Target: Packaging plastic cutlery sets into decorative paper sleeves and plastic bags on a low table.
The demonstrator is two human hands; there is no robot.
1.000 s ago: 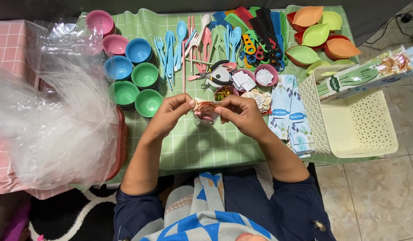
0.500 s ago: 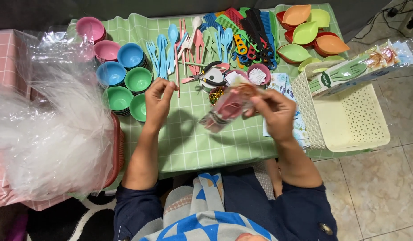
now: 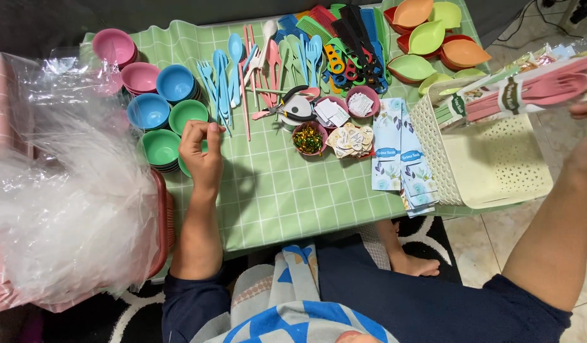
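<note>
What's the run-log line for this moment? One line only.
left hand: by green bowls | right hand: holds pink cutlery pack over cream basket

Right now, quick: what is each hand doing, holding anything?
Left hand: fingers curled, holding nothing visible, over the stacked green plastic bowls.
Right hand: mostly out of frame, at the clear packet of pink plastic cutlery; grip cannot be told.

Even, fairly bright indoor light from above; colours on the green tablecloth [image 3: 274,190] read cleanly. The left hand [image 3: 201,155] casts a soft shadow to its right. Glare whitens the crumpled clear plastic [image 3: 65,209] at left (detail lost there). Wide-angle bending shows at the edges; the right hand [image 3: 585,111] is slightly motion-blurred.
</note>
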